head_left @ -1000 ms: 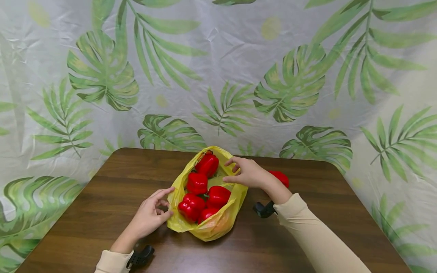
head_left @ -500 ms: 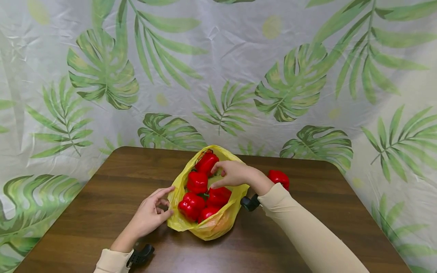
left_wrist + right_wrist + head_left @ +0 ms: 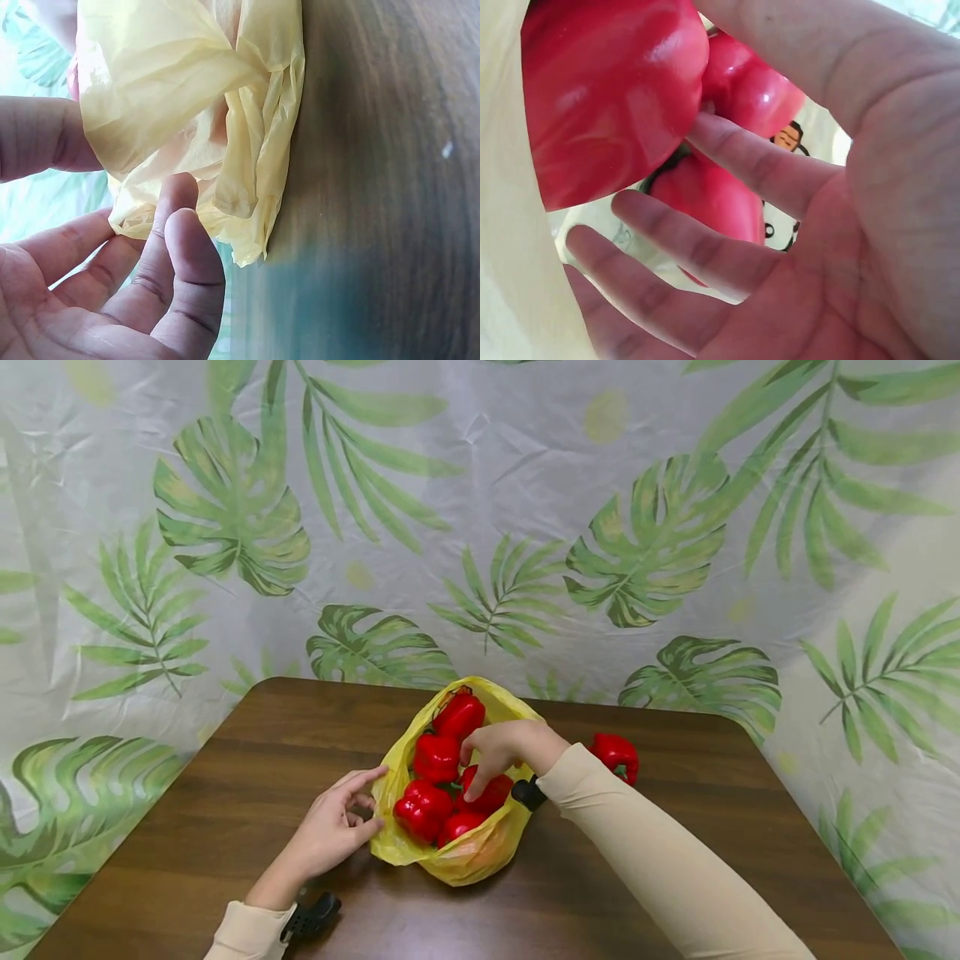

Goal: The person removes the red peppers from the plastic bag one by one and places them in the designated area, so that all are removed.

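Observation:
A yellow plastic bag lies with its mouth wide on the wooden table, holding several glossy red bell peppers. At its left rim, my left hand touches the plastic with a nearly straight index finger and thumb; the thumb tip is hidden behind the plastic in the left wrist view. My right hand reaches down into the bag, thumb over the front right pepper. In the right wrist view its fingers are spread and fairly straight beside a large pepper.
One more red bell pepper lies on the table to the right of the bag, behind my right forearm. A leaf-patterned cloth hangs behind the table's far edge. Black wrist cameras are strapped on both wrists.
My right hand has moved from the bag's right rim leftward and down among the peppers, uncovering more of the loose pepper on the table. The left hand stays at the left rim.

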Tool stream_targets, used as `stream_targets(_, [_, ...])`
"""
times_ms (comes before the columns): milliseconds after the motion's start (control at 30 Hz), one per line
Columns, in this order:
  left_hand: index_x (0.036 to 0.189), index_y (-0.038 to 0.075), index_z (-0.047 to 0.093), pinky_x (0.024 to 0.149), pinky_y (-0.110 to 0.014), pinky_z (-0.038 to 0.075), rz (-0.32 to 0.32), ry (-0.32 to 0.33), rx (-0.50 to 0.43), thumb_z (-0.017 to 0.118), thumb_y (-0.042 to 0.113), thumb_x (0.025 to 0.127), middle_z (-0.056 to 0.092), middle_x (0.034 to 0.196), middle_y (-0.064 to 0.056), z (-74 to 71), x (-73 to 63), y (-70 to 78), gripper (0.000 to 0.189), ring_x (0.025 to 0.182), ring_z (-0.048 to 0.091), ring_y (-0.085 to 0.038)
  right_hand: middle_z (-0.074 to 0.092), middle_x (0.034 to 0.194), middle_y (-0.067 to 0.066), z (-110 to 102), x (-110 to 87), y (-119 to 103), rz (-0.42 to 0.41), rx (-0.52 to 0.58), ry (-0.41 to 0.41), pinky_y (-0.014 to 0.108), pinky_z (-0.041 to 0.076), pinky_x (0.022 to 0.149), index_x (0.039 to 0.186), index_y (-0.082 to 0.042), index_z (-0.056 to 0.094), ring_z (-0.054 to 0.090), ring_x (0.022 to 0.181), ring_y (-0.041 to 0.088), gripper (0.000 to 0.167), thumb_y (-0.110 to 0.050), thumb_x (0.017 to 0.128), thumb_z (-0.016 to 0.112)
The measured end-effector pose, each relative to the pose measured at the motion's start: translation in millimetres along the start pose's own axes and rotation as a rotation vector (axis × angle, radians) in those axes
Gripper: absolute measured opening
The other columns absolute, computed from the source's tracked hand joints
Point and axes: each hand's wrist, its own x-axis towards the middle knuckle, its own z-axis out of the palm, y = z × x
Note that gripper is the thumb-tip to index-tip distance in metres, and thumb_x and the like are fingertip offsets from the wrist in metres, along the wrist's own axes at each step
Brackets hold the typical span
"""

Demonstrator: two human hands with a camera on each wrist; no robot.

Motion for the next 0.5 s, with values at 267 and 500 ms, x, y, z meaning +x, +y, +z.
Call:
stream_targets(267, [0.151,0.0,0.057,0.065,-0.024,0.058,-0.003,-0.007,0.022,0.08,-0.005,0.085,0.064,0.139,-0.018,0.6,0.4,1.1,0.07,0.096,0.071,-0.024,0.06,0.14,0.008,4.4,6.1,-5.2,0.066,-0.028,-0.007,0.051,0.058,0.1,0.136,-0.016,0.064,0.063,0.116,0.028,0.059,-0.026,0.085,0.092])
stream_targets(500, [0.152,-0.001,0.057,0.065,-0.024,0.058,-0.005,-0.013,0.022,0.079,-0.005,0.085,0.063,0.142,-0.02,0.5,0.5,1.8,0.071,0.098,0.071,-0.028,0.059,0.142,0.008,6.3,9.9,-3.3,0.07,-0.017,-0.017,0.052,0.057,0.105,0.136,-0.016,0.064,0.06,0.121,0.026,0.058,-0.026,0.086,0.091])
